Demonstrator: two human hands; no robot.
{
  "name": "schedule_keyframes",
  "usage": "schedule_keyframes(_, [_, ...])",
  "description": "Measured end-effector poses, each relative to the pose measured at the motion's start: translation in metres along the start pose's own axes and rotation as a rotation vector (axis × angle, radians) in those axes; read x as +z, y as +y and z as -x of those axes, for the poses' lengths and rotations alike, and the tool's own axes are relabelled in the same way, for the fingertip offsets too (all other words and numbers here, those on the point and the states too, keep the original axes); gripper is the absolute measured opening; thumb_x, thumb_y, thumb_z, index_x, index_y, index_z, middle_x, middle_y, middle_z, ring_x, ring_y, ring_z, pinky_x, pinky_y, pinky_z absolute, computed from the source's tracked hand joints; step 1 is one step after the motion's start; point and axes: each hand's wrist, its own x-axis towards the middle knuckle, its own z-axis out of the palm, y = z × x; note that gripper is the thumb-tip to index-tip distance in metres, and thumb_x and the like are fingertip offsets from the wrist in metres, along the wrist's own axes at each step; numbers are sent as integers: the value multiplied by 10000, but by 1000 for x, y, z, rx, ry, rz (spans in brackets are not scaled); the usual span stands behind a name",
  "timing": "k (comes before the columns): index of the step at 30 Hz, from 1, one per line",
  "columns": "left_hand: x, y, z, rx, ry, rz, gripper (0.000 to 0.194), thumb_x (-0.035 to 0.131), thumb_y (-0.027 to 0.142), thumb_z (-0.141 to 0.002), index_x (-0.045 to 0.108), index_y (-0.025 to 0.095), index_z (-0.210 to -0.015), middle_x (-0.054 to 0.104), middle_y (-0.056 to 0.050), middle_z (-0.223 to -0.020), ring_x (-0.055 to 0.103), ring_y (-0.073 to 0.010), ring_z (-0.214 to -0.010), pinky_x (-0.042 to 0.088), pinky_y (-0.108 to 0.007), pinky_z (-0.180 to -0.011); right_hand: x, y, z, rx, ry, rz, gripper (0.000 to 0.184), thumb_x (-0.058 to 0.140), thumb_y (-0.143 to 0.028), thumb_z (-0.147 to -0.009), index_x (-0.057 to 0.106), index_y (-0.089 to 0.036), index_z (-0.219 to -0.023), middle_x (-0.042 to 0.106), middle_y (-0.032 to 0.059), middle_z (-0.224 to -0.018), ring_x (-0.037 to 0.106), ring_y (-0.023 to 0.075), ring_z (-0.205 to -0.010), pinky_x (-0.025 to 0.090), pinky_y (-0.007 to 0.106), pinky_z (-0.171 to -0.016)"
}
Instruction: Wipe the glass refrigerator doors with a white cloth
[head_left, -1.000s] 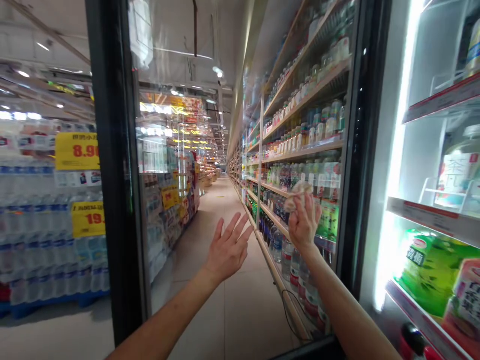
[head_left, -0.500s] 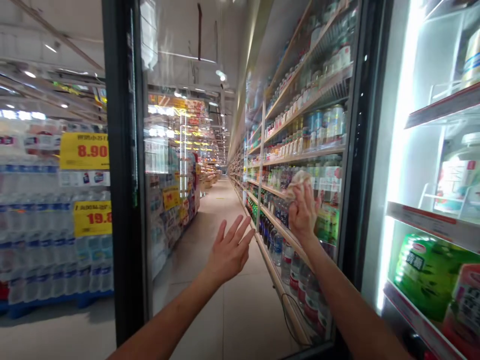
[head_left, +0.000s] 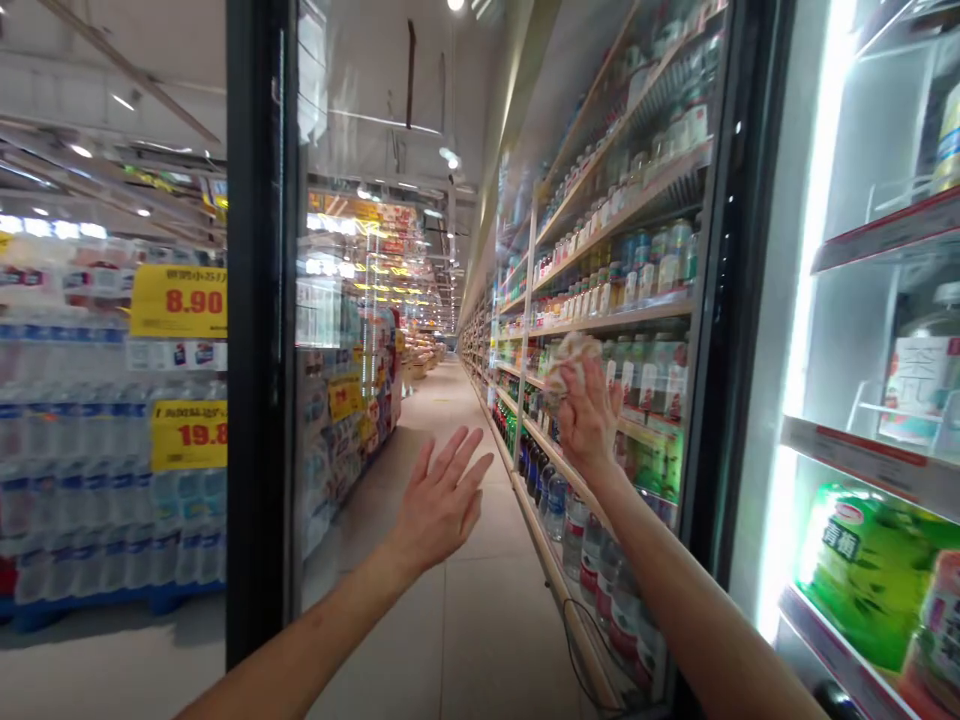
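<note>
Right hand [head_left: 589, 418]: my grip grasps 1 bunched cloth [head_left: 571, 368] at the glass door [head_left: 261, 340] (fingers behind it, likely spreading pressure) | Left hand [head_left: 441, 500]: released, fingers splayed, perhaps for balance

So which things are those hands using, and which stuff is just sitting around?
Being used:
- Crumpled cloth, held in the right hand
- Glass door, in front of both hands; the left hand is open, without a cloth

Just around:
- Yellow price signs
- Stacked bottles
- Green pack on the lit shelf
</note>
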Motion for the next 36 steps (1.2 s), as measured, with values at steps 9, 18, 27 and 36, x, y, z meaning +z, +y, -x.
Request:
schedule_keyframes(9, [-19,-27,4,-56,71,-46,395,502,236,-804,489,218,-1198,455,-81,-1324,349,-225,-1273,209,-451,-1066,3,-59,19,-220,-74,-68,461,410,-203,-823,420,-267,-1279,405,63,-1374,267,210,-1322,174,478,-1076])
schedule_keyframes(18, [-35,-48,5,-119,113,-98,474,513,280,-803,417,212,-1262,455,-98,-1323,345,-239,-1275,208,-465,-1062,7,-9,-5,319,190,-7,451,333,-257,-856,406,-219,-1299,363,141,-1385,307,269,-1298,231,558,-1017])
schedule_keyframes(27, [-35,-50,6,-114,95,-123,401,498,248,-810,470,199,-1206,449,-115,-1325,334,-250,-1280,220,-485,-1051,11,-81,19,-250,-55,-89,467,411,-208,-821,413,-277,-1283,437,62,-1350,291,210,-1312,160,480,-1077])
schedule_keyframes(36, [-56,-47,-15,-120,216,175,492,379,109,-831,316,210,-1309,397,-101,-1356,320,-198,-1287,321,-420,-1036,21,-98,-15,50,65,-112,527,357,-226,-842,282,-224,-1364,355,115,-1398,252,246,-1327,196,508,-1055])
